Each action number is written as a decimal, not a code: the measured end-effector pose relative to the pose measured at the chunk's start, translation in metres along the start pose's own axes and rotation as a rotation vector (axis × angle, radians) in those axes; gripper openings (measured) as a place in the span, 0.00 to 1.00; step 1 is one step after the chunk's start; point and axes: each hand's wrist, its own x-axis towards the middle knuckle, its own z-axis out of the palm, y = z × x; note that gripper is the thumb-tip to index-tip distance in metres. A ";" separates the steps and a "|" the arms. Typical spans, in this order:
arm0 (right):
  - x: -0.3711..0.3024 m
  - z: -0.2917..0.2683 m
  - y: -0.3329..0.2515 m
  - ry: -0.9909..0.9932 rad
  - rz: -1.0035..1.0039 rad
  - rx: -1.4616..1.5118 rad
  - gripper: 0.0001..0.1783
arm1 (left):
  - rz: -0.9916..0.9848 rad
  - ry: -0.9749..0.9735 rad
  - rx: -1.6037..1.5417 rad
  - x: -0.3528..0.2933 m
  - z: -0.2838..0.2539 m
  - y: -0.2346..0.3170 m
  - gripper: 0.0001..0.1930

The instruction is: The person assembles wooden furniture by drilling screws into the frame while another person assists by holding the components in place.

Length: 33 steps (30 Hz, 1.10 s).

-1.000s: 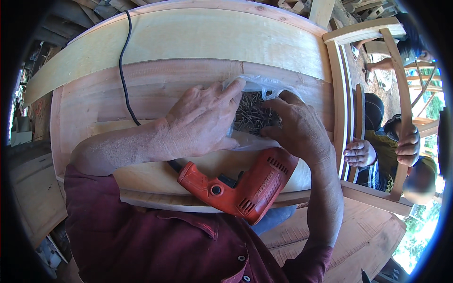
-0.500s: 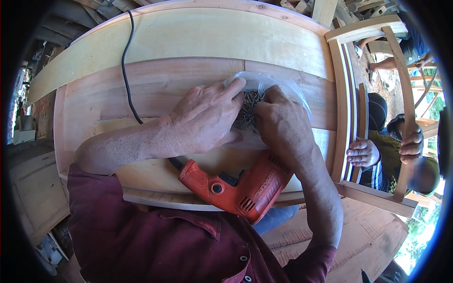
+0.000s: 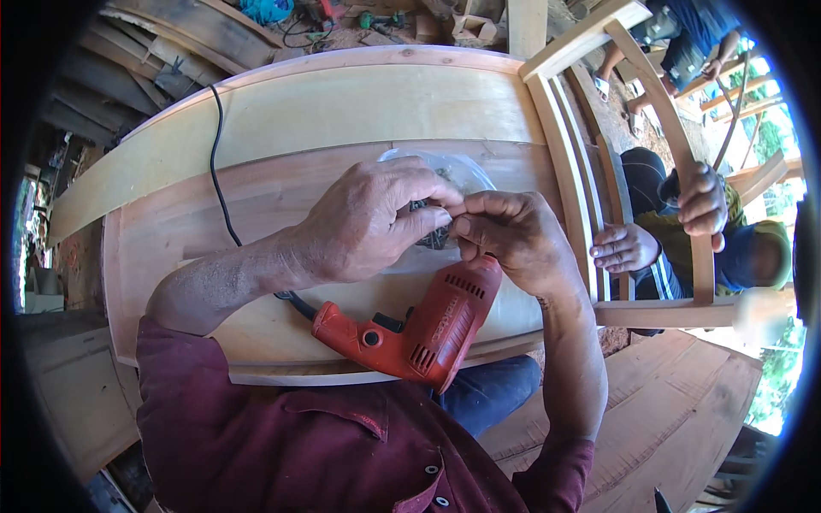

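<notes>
My left hand (image 3: 368, 218) and my right hand (image 3: 523, 232) meet at the fingertips, each with thumb and forefinger pinched. Whatever lies between the fingers is too small to make out. Just under them, a clear plastic bag (image 3: 469, 171) lies spread on the wooden panel (image 3: 282, 184). Small grey metal screws or nails (image 3: 434, 239) show inside it, partly covered by my hands. A red power drill (image 3: 440, 321) rests on its side nearer to my body, its front end close beneath my right hand.
The drill's black cord (image 3: 220, 171) crosses the panel at left. A wooden frame (image 3: 556, 154) stands at the panel's right end, and a co-worker's hands (image 3: 629, 248) grip it. Another person's legs show farther back. Planks (image 3: 633, 410) lie at lower right; wood scraps (image 3: 171, 34) fill the far left.
My right hand has come up out of the screw bag, and its fingertips now meet those of my left hand. The view has shifted, so the frame and co-worker appear farther left.
</notes>
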 end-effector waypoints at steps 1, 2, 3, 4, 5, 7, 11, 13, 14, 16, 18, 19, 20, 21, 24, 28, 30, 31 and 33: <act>-0.006 -0.001 0.002 0.010 -0.007 0.005 0.10 | 0.037 -0.013 0.044 0.000 0.001 -0.001 0.12; -0.010 -0.001 0.006 0.000 -0.046 0.001 0.11 | 0.074 -0.025 0.089 0.000 0.002 0.000 0.11; -0.016 -0.002 0.010 -0.008 -0.080 -0.001 0.13 | 0.081 -0.037 0.089 0.000 0.005 0.006 0.11; -0.022 -0.002 0.012 0.003 -0.082 0.006 0.13 | -0.013 -0.043 0.036 -0.001 0.007 0.015 0.11; -0.027 -0.003 0.014 0.000 -0.122 0.111 0.16 | -0.109 -0.049 -0.016 -0.002 0.010 0.021 0.11; -0.040 -0.001 0.013 0.007 -0.177 0.204 0.20 | -0.088 -0.057 -0.027 -0.005 0.013 0.025 0.11; -0.064 0.005 0.015 0.045 -0.361 0.330 0.23 | 0.217 -0.022 0.109 -0.006 0.024 0.016 0.11; -0.076 0.016 0.017 0.220 -0.397 0.277 0.20 | -0.045 -0.088 -0.141 -0.009 0.023 0.027 0.10; -0.089 0.028 0.018 0.345 -0.348 0.174 0.16 | -0.309 -0.141 -0.402 -0.011 0.020 0.031 0.10; -0.119 0.043 0.047 0.372 -0.387 0.037 0.12 | -0.435 -0.174 -0.644 -0.015 0.010 0.021 0.09; -0.155 0.039 0.072 0.073 -0.327 -0.031 0.12 | -0.581 -0.215 -0.968 -0.015 0.010 0.016 0.06; -0.163 0.042 0.076 0.091 -0.327 -0.020 0.12 | -0.585 -0.235 -0.963 -0.014 0.020 0.014 0.06; -0.170 0.045 0.080 0.034 -0.347 -0.161 0.15 | -0.585 -0.189 -0.955 -0.011 0.031 0.014 0.07; -0.179 0.050 0.085 -0.011 -0.356 -0.292 0.18 | -0.592 -0.157 -0.946 -0.011 0.042 0.014 0.08; -0.190 0.065 0.111 0.025 -0.178 -0.274 0.26 | -0.553 -0.201 -0.801 -0.015 0.062 0.018 0.09; -0.189 0.092 0.132 0.032 -0.159 -0.187 0.28 | -0.506 -0.374 -0.477 0.013 0.066 0.017 0.05; -0.184 0.108 0.143 0.072 -0.205 -0.149 0.28 | -0.575 -0.487 -0.494 0.023 0.076 0.013 0.06; -0.180 0.116 0.147 0.112 -0.239 -0.145 0.28 | -0.564 -0.495 -0.404 0.029 0.082 0.014 0.06; -0.173 0.129 0.154 0.193 -0.280 -0.132 0.29 | -0.528 -0.536 -0.298 0.038 0.092 0.015 0.06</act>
